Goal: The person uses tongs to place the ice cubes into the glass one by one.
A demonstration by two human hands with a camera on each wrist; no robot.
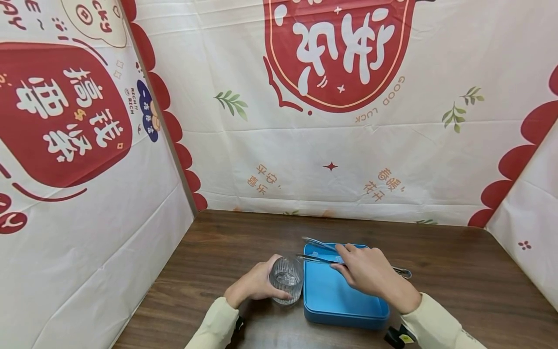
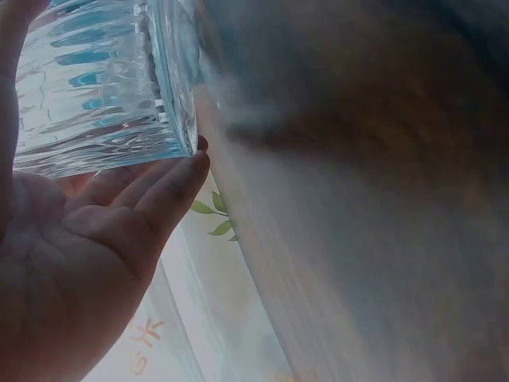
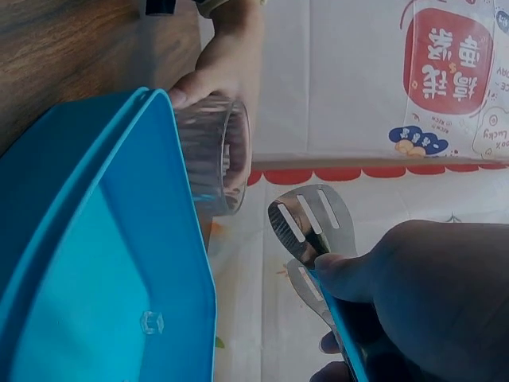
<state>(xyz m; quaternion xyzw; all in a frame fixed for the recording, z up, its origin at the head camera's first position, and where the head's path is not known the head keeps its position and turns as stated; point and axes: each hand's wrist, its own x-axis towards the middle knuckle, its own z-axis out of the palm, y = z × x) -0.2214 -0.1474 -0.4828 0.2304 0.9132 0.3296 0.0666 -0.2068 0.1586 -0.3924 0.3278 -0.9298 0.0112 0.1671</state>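
My left hand [image 1: 258, 281] grips a clear ribbed glass [image 1: 287, 281] around its side, just left of a blue rectangular box [image 1: 335, 295]. Something clear shows in the bottom of the glass, too indistinct to name. Over the box, my right hand [image 1: 368, 271] holds metal tongs [image 3: 343, 215] with slotted ends and blue on the handle. The tongs' two arms stand apart, their ends pointing left towards the glass, and nothing is seen between them. A small clear cube [image 3: 152, 322] lies inside the box.
Everything stands on a brown wooden table [image 1: 226, 242]. White printed cloth [image 1: 331, 145] with red scalloped edging rises behind the table, and another cloth panel [image 1: 131, 232] hangs along its left side. A further panel borders the right.
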